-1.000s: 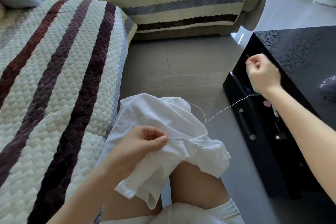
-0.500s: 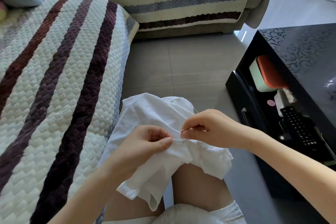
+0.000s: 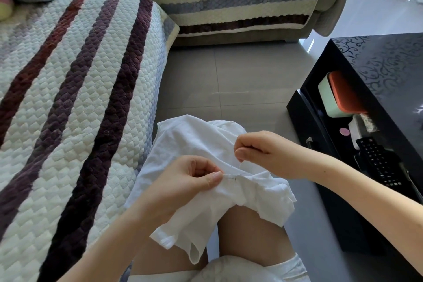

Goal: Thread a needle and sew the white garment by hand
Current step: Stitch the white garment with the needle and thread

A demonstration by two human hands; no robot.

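Observation:
The white garment (image 3: 190, 144) lies draped over my knees. My left hand (image 3: 187, 181) pinches a fold of its seam between thumb and fingers. A short line of stitches (image 3: 231, 177) shows just right of that thumb. My right hand (image 3: 263, 151) hovers slightly above and right of the seam, fingertips pinched together on a thin white thread (image 3: 241, 163) that runs down to the cloth. The needle itself is too small to make out inside those fingers.
A striped quilted sofa (image 3: 75, 98) runs along my left and across the back. A black glossy table (image 3: 377, 80) stands at my right, its open shelf holding a box with an orange lid (image 3: 338, 94) and a remote control (image 3: 377, 162). Grey tiled floor (image 3: 229, 75) lies between.
My right hand came back from far out at the right, where it had pulled the thread taut, to the seam, and has now lifted a little above it. My left hand kept its pinch.

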